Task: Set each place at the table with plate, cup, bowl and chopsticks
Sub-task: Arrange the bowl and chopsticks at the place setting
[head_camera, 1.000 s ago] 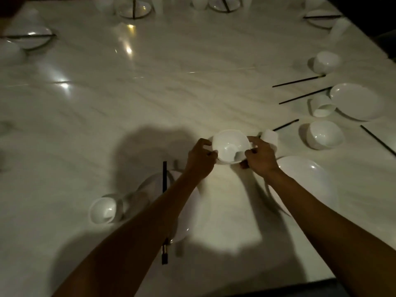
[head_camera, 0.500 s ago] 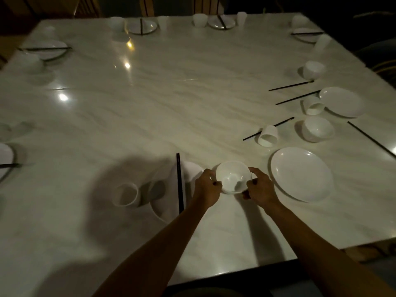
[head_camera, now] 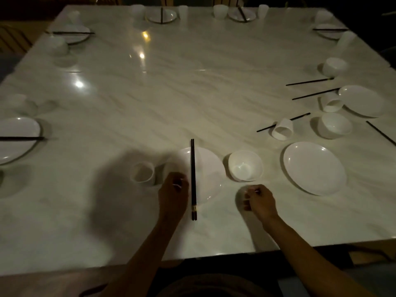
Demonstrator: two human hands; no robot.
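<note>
Both hands, left hand and right hand, hover loosely curled and empty near the table's front edge, where a careless sleeve could knock the chopsticks off the plate.

Upright white bowl beside plate
</note>
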